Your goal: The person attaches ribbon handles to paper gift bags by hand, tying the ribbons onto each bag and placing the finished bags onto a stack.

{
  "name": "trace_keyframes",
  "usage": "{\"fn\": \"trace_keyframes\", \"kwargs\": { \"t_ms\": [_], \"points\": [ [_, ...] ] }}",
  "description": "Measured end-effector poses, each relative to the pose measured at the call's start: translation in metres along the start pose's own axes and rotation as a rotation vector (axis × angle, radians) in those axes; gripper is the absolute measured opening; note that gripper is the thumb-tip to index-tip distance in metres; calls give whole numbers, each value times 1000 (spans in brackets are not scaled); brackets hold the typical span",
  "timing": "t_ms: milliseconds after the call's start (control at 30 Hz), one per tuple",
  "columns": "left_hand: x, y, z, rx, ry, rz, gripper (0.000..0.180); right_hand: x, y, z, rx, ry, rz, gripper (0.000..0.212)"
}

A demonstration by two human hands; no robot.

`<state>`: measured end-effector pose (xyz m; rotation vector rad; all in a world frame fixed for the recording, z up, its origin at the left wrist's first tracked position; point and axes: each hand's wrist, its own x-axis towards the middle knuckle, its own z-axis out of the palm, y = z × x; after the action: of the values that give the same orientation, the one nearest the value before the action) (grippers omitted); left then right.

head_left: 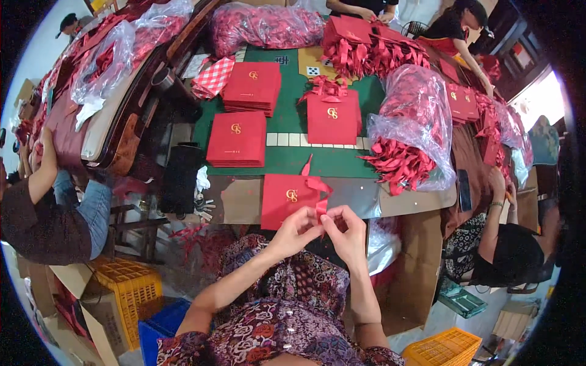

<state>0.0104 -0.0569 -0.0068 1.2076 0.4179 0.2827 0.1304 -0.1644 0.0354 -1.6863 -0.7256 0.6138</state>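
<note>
A flat red paper bag (282, 201) with a gold emblem lies at the table's near edge, partly covered by my hands. A red ribbon (318, 185) runs over its right side and loops up to my fingers. My left hand (298, 232) pinches the ribbon from the left, thumb and fingertips together. From the right, my right hand (345, 230) pinches the same ribbon, its fingertips touching those of the left. Beyond lie a stack of red bags (237, 139), a second stack (252, 85) behind it, and more bags (332, 119) topped with ribbons.
A clear plastic bag of red ribbons (410, 104) lies on the right of the green tabletop (293, 160). Another ribbon bundle (265, 27) is at the back. A metal cup (163, 78) stands left. Several people work around the tables. Yellow crates (131, 293) stand on the floor.
</note>
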Motion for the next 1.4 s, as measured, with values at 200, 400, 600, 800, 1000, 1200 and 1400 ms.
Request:
{"fn": "trace_keyframes", "kwargs": {
  "t_ms": [200, 400, 600, 800, 1000, 1200, 1400],
  "points": [
    [2, -12, -20, -181, -26, -120, 18, 6, 18, 11, 57, 45, 12, 12],
    [13, -9, -37, -627, 85, -288, 16, 22, 14, 7, -316, -162, -459, 26],
    [18, -25, -34, -757, 29, -318, 18, 35, 22, 11, -322, -116, -520, 23],
    [20, 14, -54, 388, 162, -56, 13, 38, 12, 3, -175, -82, -577, 20],
    [34, 27, -91, 1205, 451, 202, 37, 48, 2, 15, -277, -121, -430, 17],
    [42, 21, -95, 1229, 310, 214, 36, 66, 28, 51, -333, -100, -249, 12],
    [45, 23, -89, 1130, 302, 274, 31, 70, 41, 66, -411, -39, -195, 13]
  ]
}}
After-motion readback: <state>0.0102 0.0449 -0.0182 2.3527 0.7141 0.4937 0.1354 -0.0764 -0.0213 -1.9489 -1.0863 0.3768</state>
